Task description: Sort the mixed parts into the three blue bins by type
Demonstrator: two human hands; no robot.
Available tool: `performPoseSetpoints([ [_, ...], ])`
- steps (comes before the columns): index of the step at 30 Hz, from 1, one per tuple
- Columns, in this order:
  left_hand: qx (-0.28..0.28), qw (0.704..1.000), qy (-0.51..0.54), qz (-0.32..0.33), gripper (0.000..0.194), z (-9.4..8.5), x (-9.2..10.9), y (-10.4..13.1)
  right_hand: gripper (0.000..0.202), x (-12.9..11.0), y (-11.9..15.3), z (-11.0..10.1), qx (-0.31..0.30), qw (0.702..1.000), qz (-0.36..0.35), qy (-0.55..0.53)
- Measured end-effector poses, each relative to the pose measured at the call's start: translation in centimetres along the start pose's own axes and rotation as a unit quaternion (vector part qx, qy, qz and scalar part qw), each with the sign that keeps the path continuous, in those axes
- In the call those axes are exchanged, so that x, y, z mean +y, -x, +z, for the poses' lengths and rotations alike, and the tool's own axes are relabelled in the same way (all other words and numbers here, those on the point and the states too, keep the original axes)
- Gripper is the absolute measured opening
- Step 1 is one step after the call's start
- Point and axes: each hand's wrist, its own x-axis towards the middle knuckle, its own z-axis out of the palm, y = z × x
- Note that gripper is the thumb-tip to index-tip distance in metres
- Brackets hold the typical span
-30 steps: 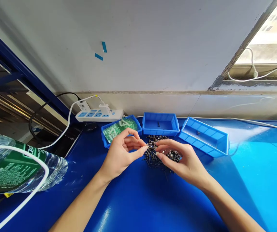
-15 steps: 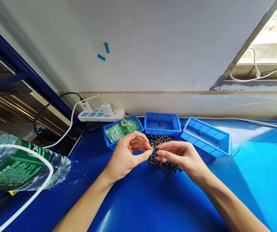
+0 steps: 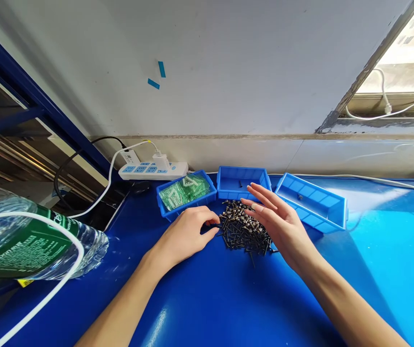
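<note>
A pile of small screws [image 3: 245,229], some dark and some silvery, lies on the blue table [image 3: 207,299]. At the pile's left edge is my left hand [image 3: 191,233], its thumb and fingers curled toward each other at the screws; whatever they pinch is too small to make out. My right hand [image 3: 277,219] is raised over the pile's right side with fingers spread and nothing in it. Behind the pile, the middle blue bin [image 3: 243,193] has one dark screw [image 3: 240,183] in it. The right blue bin [image 3: 315,217] holds a small dark piece [image 3: 300,196].
The left blue bin [image 3: 166,212] contains green packets [image 3: 185,191]. A power strip [image 3: 152,171] with plugs stands behind it against the wall. At the left lies a large water bottle [image 3: 29,241], with a white cable [image 3: 78,255] looping in front.
My hands have parted. The left one has lowered to the pile's left edge, while the right has moved up and right, its fingers opening. More of the screw pile shows.
</note>
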Motion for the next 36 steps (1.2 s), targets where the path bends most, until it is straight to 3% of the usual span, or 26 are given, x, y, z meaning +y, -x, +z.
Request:
performPoseSetpoints([
  [10,-0.015,1.000,-0.006,-0.011,0.015,0.2,0.3,-0.2,0.031,0.8,0.0,0.2,-0.020,0.996,-0.035,0.080],
  [21,0.023,0.992,0.110,-0.060,0.004,-0.4,0.7,-0.1,0.028,-0.6,0.3,0.5,-0.051,0.993,-0.032,0.106],
  [25,0.067,0.984,0.141,-0.081,0.006,-0.5,0.8,-0.3,0.031,-1.0,0.6,0.8,-0.072,0.988,-0.013,0.136],
  [32,0.088,0.955,0.272,-0.076,0.016,-0.3,2.3,-0.5,0.020,-0.6,1.1,1.1,-0.105,0.963,-0.088,0.233],
  [36,0.076,0.947,0.305,-0.073,0.020,0.0,2.7,-0.4,0.022,-1.1,1.2,1.2,-0.148,0.976,-0.021,0.156],
])
